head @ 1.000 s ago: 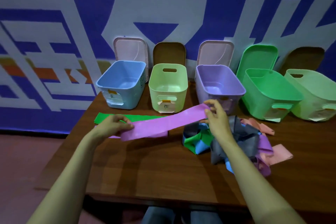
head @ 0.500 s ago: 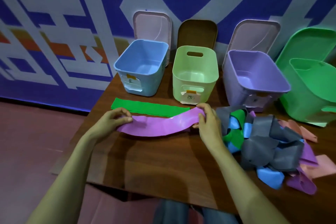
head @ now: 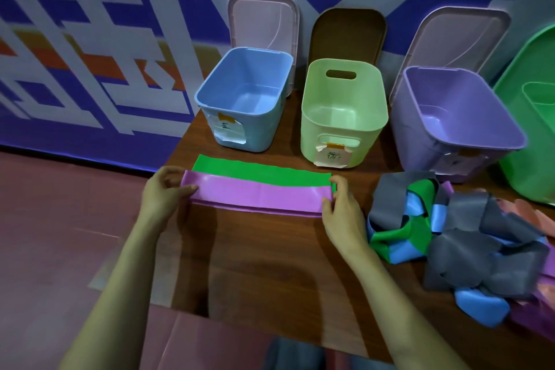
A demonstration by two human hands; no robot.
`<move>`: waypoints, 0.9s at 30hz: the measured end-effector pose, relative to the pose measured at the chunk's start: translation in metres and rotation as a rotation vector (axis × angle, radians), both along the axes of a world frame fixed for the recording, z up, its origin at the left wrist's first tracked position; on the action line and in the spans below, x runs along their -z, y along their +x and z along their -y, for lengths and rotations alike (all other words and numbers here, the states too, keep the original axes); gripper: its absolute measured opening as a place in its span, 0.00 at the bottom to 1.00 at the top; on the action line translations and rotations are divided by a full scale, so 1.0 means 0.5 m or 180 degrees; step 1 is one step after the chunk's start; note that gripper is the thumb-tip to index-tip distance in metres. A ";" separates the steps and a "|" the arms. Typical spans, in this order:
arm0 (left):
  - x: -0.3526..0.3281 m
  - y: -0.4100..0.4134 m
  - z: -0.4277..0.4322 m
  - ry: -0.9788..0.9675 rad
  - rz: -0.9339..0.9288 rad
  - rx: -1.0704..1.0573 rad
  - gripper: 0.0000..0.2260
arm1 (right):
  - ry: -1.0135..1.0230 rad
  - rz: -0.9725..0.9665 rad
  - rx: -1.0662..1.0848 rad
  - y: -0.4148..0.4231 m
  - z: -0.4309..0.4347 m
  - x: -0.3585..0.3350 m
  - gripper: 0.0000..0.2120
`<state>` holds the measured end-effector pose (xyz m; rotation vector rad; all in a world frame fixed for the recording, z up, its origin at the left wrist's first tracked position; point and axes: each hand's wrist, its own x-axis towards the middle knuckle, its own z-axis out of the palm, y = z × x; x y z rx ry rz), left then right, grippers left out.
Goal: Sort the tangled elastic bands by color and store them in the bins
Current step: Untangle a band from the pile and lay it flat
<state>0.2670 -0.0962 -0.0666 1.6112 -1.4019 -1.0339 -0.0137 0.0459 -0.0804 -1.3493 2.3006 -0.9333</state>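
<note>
1. Your left hand (head: 163, 195) pinches the left end of the purple band (head: 258, 195), thumb on top and fingers (head: 168, 173) curled round the end.
2. Your right hand (head: 339, 207) pinches the band's right end the same way, so the band runs straight and flat between your hands.
3. The purple band lies low over the table (head: 255, 264). Its far edge runs along the near edge of the green band (head: 255, 171) and seems to overlap it slightly, though the view is too dim to be sure.
4. Your left hand sits right at the table's left edge, with floor beyond it.
5. Bare wood lies between the purple band and the table's near edge.
6. To your right, just beside your right wrist, is the tangled pile (head: 465, 234) of grey, blue, green, purple and pink bands.
7. Behind the green band stand the blue bin (head: 243, 99), the pale green bin (head: 342, 111) and the purple bin (head: 450, 120), with narrow gaps between them. A green bin (head: 525, 159) is cut off by the right edge.
</note>
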 end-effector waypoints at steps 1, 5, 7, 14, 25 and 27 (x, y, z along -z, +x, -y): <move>0.011 0.002 0.000 -0.0014 0.0184 -0.0098 0.17 | 0.0118 -0.0132 -0.0019 0.001 0.000 0.007 0.18; 0.038 0.004 -0.002 0.0020 0.0816 -0.0133 0.17 | 0.0226 -0.0414 0.0022 0.005 -0.001 0.023 0.15; 0.041 -0.003 -0.007 -0.0069 0.0922 -0.0101 0.16 | 0.0220 -0.0455 0.0046 0.007 0.000 0.025 0.15; 0.037 -0.025 -0.027 -0.0308 0.1097 -0.0280 0.15 | 0.0365 -0.0725 0.0033 0.010 0.001 0.034 0.17; 0.065 -0.061 -0.070 -0.0894 0.3345 0.0154 0.07 | 0.0543 -0.1805 -0.0088 0.032 -0.015 0.050 0.15; 0.063 -0.068 -0.083 -0.0781 0.3541 0.0232 0.10 | 0.0688 -0.1684 -0.0209 0.035 -0.027 0.041 0.14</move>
